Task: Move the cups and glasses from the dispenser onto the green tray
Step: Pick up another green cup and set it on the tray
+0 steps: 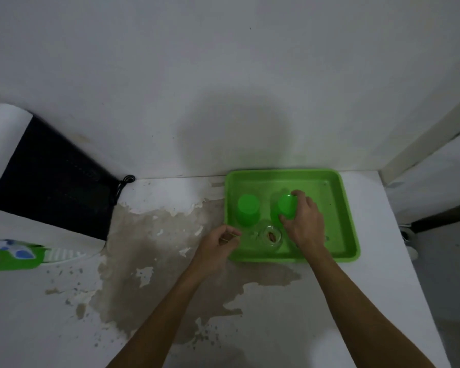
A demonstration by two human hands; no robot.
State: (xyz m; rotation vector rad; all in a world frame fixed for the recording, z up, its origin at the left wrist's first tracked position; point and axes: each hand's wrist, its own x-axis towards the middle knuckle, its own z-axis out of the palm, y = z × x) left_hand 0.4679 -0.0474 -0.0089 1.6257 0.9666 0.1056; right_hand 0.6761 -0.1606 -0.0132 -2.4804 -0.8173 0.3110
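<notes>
The green tray (340,208) lies on the white counter at the right. Upside down at its left stands a green plastic cup (248,209). My right hand (304,221) grips a second upside-down green cup (286,207) in the middle of the tray; its rim looks to rest on the tray floor. Just in front of that cup, a clear glass (271,236) stands near the tray's front wall. My left hand (219,248) hovers at the tray's front-left edge, fingers loosely curled, holding nothing that I can make out.
The counter (51,328) has a large patch of peeled, stained surface in the middle. A black object (53,179) with a cord leans at the back left. A green and white item (16,254) lies at the far left edge. The counter ends at the right.
</notes>
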